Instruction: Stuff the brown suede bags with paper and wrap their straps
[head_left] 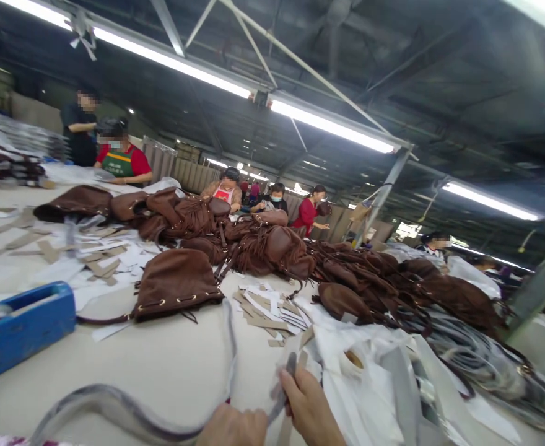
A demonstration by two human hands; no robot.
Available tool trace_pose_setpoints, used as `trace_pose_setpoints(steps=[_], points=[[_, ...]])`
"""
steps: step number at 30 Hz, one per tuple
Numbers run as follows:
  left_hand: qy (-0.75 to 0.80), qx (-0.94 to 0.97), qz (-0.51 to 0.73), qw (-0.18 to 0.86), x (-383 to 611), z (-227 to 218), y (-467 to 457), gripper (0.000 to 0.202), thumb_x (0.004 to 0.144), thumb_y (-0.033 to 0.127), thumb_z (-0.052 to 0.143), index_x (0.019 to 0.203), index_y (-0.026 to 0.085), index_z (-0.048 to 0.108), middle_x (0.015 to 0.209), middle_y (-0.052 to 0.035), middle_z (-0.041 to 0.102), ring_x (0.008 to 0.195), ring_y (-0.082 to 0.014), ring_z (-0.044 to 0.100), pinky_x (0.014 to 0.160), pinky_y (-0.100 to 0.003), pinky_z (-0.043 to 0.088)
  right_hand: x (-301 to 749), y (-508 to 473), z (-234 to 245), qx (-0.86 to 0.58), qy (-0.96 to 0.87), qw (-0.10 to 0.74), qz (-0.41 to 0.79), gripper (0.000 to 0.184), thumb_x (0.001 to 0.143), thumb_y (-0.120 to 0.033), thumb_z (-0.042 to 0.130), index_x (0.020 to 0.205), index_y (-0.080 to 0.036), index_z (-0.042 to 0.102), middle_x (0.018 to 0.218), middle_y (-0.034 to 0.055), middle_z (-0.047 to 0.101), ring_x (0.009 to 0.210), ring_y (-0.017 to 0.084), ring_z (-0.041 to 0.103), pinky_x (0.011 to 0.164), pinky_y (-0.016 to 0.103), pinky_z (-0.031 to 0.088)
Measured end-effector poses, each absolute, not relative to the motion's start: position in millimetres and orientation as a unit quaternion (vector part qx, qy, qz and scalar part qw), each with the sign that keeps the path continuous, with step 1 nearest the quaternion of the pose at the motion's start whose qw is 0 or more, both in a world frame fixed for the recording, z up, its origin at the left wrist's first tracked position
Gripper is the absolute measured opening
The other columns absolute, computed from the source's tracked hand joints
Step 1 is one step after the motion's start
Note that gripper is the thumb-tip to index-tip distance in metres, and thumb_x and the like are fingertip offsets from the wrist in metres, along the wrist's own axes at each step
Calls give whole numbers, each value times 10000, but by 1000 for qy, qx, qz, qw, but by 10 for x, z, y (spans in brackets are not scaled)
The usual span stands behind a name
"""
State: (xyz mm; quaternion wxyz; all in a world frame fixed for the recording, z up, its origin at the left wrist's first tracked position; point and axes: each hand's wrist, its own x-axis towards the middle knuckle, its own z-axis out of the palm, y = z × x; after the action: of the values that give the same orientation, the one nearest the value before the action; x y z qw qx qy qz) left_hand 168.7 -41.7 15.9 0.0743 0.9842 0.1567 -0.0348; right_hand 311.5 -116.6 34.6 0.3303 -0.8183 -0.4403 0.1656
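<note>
At the bottom edge my left hand is closed in a fist around a long grey strap that seems wrapped in clear film. The strap curves away over the table to the left. Just right of it, my right hand pinches a dark grey end of strap between thumb and fingers, with thin clear plastic around it. Another stretch of grey strap rises behind my left hand. Ahead on the table lies a brown drawstring bag with metal eyelets. Parts of both hands are cut off by the frame.
A blue tape dispenser stands at left. Paper strips lie beyond my hands; white sheets and coiled wrapped straps are at right. A heap of brown bags crosses the table, with several people behind it.
</note>
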Motion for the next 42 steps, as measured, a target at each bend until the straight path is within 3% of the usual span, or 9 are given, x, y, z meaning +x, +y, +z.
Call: trace_pose_setpoints(steps=[4,8,11,16,21,28,32,35,42], points=[[121,989,-39,74,1569,91,-422,179,830,135,523,983,168,611,878,-150,683,764,-316,692,595,-387,561,3043,-1142,377,-775,-617,135,-21,218,856,-55,466,813,-195,628,891,51,644,789,161,614,660,238,409],[123,990,27,62,1278,283,-159,157,868,96,500,974,188,571,909,-72,668,811,-234,672,705,-331,552,2969,-1109,261,-665,-738,-28,-107,201,819,-42,603,693,-195,639,745,18,643,677,159,580,512,275,280],[85,992,65,63,1210,335,-27,300,865,66,496,1131,203,515,907,-27,659,815,-197,655,720,-283,532,2948,-1066,195,-589,-795,-8,-142,195,839,-102,644,664,-182,613,676,7,623,618,156,539,490,308,223],[96,994,39,42,1297,210,-74,77,855,124,546,847,190,585,854,-30,638,750,-195,637,645,-267,515,3032,-1070,126,-577,-802,58,-141,197,815,-87,670,680,-195,575,692,-15,612,630,147,531,515,295,255],[-1,999,49,10,1382,156,-199,48,892,143,535,903,182,560,880,-25,637,729,-184,624,601,-266,507,3021,-1103,38,-652,-740,102,-132,198,788,3,580,742,-188,556,727,-1,588,576,142,499,498,282,256],[9,999,47,-11,1462,146,-289,86,942,164,475,953,179,559,913,-33,651,723,-195,633,591,-286,516,2842,-1240,132,-720,-645,251,50,245,775,44,436,712,-187,488,808,41,531,768,164,548,705,265,418],[20,999,45,-13,1467,156,-313,96,931,147,489,987,165,565,910,-41,655,736,-213,644,585,-305,528,2793,-1232,136,-792,-567,221,51,292,893,-103,422,624,-205,468,791,61,524,742,184,554,718,315,425],[15,998,53,-16,1468,148,-318,123,927,132,485,1012,156,570,927,-57,657,754,-216,649,593,-303,527,2786,-1185,144,-824,-534,184,46,233,862,-156,510,633,-199,508,813,64,534,747,196,556,691,319,420],[64,995,38,63,1374,197,-195,105,902,122,496,932,186,573,875,-34,674,780,-200,661,638,-263,485,2894,-1251,234,-714,-662,206,98,226,769,18,494,759,-192,578,861,23,542,828,155,553,718,244,415]])
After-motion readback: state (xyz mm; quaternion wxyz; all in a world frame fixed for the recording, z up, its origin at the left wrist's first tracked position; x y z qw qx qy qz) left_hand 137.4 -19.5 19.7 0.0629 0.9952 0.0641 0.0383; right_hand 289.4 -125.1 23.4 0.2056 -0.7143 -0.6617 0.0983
